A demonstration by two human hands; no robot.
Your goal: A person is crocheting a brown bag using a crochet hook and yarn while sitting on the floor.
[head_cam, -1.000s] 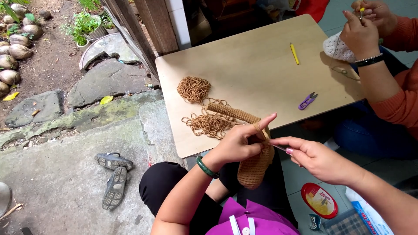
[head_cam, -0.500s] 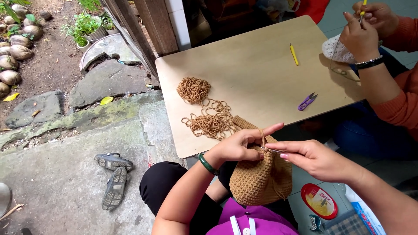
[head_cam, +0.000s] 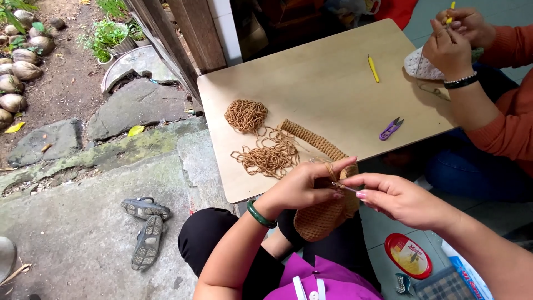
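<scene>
Both hands closed on tan crochet work.
Left hand [head_cam: 302,186] pinches the crocheted piece [head_cam: 325,214]; right hand [head_cam: 397,197] grips a crochet hook [head_cam: 345,188]; loose cord [head_cam: 269,155] on the surface [head_cam: 327,83] could snag.

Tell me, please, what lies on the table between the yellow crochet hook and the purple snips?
In the head view, only bare tabletop lies between the yellow crochet hook and the purple snips.

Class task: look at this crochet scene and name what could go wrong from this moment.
The loose tan cord lies in tangled heaps on the table, so it may knot as it feeds. The hook in the right hand sits close to the left hand, so fingers could be pricked. The purple snips could be knocked off.
</scene>
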